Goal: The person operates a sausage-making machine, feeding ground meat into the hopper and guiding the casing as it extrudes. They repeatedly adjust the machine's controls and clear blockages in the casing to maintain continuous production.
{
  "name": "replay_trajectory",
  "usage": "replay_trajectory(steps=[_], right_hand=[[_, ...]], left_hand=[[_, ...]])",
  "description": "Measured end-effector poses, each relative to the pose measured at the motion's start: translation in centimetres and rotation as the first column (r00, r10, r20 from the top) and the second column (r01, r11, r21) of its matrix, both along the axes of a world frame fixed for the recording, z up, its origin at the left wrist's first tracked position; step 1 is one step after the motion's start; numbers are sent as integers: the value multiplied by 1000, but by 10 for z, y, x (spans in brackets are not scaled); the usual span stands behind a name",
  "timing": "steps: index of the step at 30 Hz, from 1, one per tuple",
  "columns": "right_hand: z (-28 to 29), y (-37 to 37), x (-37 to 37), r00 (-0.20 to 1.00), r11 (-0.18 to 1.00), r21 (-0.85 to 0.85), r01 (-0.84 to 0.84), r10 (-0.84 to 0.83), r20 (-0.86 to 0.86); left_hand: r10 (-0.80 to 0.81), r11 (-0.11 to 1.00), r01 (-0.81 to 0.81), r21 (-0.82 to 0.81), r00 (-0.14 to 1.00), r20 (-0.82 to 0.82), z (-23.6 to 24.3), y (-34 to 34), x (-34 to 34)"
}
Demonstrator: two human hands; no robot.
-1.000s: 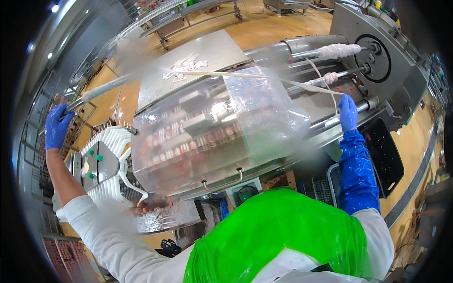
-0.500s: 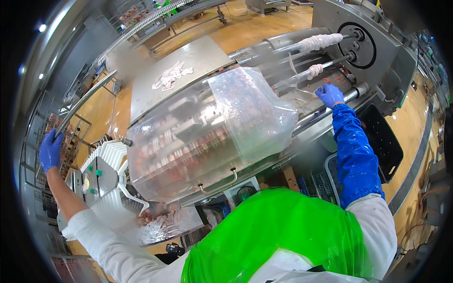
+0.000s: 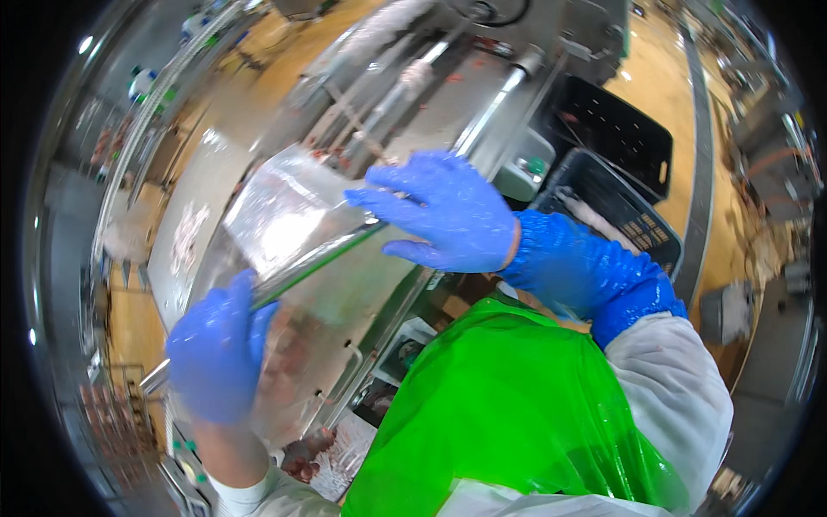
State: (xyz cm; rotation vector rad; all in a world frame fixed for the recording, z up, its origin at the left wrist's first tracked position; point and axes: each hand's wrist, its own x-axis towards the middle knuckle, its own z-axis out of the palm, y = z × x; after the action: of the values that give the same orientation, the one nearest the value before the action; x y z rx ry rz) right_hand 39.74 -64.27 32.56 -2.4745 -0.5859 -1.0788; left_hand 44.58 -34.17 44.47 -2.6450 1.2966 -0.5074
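My left hand, in a blue glove, is wrapped round a long metal rod. The rod slants from lower left up to the middle, over the clear plastic cover of the machine. My right hand, gloved in blue with a blue sleeve, is open at the rod's upper end, its fingers apart and slightly blurred. Whether it touches the rod I cannot tell. Beyond it, a whitish gathered casing sits on a steel shaft, and a pale strip hangs across the machine.
Pale stringy scraps lie on the steel side panel. Black crates stand to the right of the machine, the nearer dark crate holding a pale length. Below the cover is a tray with reddish pieces.
My left hand has brought the rod inward over the cover. My right hand has left the strip by the shaft and come to the rod's end, opening. The view has turned.
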Motion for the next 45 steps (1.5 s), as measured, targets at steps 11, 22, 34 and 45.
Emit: replay_trajectory(steps=[11,22,34,45], right_hand=[[-195,-313,-202,239,466,-165,869,-689,-684],[-329,-575,-201,-63,270,-472,839,-815,-576],[-52,-260,137,992,988,156,-18,-1,125],[41,-21,252,860,864,-93,-494,502,89]], left_hand=[[12,769,-180,-613,963,-269,-28,-105,104],[-493,279,-843,-460,285,-822,-113,-189,203],[-7,699,-657,-283,389,-921,-93,-214,186],[-747,-21,-719,-695,473,-467,-49,-60,179]])
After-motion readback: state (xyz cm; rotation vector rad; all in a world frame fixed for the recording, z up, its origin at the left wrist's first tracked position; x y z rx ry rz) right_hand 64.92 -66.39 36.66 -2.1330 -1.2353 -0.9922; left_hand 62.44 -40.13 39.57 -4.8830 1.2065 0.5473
